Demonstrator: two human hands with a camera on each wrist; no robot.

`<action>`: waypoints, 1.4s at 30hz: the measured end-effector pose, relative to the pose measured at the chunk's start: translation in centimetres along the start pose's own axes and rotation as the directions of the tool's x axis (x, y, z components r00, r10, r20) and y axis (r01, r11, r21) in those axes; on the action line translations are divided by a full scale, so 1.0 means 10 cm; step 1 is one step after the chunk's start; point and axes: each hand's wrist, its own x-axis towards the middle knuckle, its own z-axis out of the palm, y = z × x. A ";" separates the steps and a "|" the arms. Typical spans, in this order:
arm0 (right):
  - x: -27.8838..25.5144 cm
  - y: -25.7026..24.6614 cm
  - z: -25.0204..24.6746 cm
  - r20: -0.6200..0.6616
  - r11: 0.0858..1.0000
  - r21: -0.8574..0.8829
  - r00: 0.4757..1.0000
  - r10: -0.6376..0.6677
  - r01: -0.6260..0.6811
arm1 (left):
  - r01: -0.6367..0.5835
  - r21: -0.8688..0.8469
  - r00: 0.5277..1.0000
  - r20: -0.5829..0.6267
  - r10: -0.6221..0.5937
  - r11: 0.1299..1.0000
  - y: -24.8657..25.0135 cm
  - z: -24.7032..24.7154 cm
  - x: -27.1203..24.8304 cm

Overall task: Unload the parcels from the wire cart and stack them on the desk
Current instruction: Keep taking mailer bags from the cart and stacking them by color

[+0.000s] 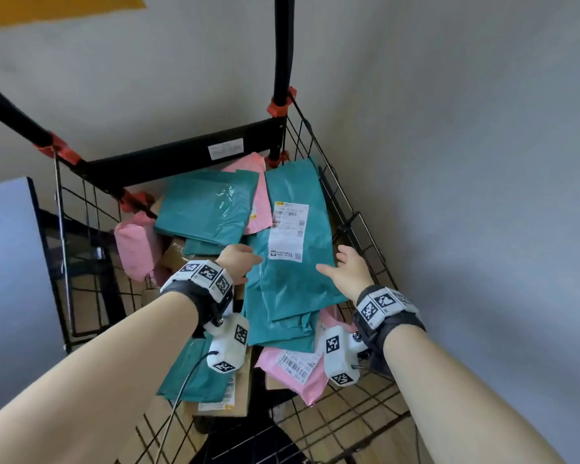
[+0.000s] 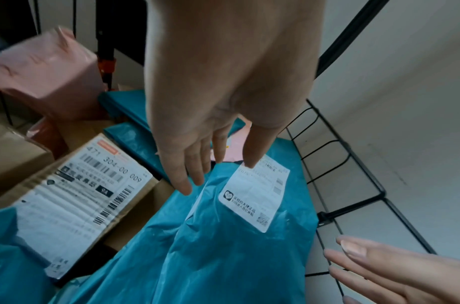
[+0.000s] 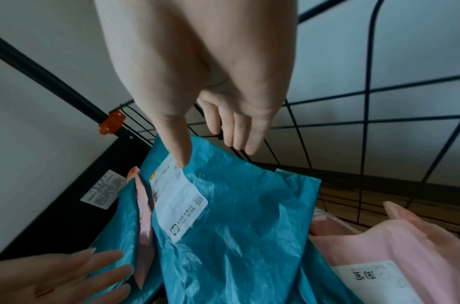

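Observation:
A long teal parcel bag (image 1: 295,262) with a white shipping label (image 1: 288,231) lies on top of the pile in the black wire cart (image 1: 349,209). My left hand (image 1: 240,261) hovers at its left edge with fingers straight, holding nothing. My right hand (image 1: 344,267) hovers at its right edge, fingers spread. In the left wrist view the left hand's fingers (image 2: 197,168) hang just above the teal bag (image 2: 223,246). In the right wrist view the right hand's thumb (image 3: 178,148) points at the label's far end on the teal bag (image 3: 236,216).
Other teal bags (image 1: 208,205), pink bags (image 1: 136,246) (image 1: 298,370) and cardboard boxes (image 2: 75,191) fill the cart. Black handle posts (image 1: 283,45) with red clamps rise at the far corners. Grey walls stand close behind and to the right.

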 end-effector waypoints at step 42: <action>-1.65 -0.09 -0.41 0.119 0.923 0.333 0.962 -0.246 0.194 | -0.231 -0.370 0.973 -0.096 0.211 0.900 -0.42 -0.35 -1.77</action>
